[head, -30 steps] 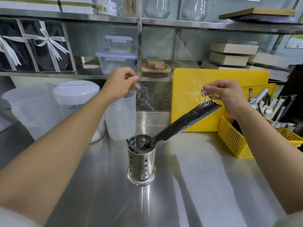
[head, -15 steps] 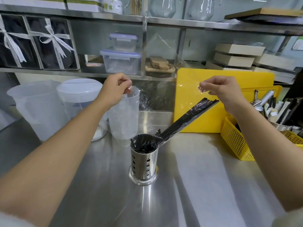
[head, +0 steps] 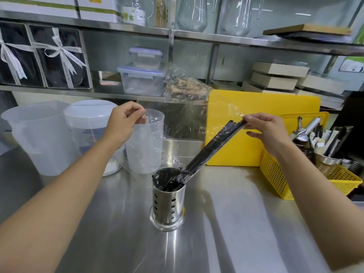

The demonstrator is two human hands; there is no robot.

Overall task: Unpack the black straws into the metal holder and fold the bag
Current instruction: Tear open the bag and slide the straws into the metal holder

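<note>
The clear bag (head: 183,107) has been spread wider between the hands and now stretches up toward the shelf. The upper ends of the black straws (head: 211,148) are now pinched through the plastic by the right hand (head: 266,131), where only film was gripped before.

Brushed stainless tabletop (head: 226,223), glossy with streaked reflections. Polished perforated metal holder (head: 169,207). Matt black plastic straws (head: 208,150) in clear, crinkled, shiny film bag (head: 185,115). Frosted translucent plastic jugs (head: 39,138); smooth yellow plastic board (head: 266,109); yellow plastic mesh basket (head: 275,178).
</note>
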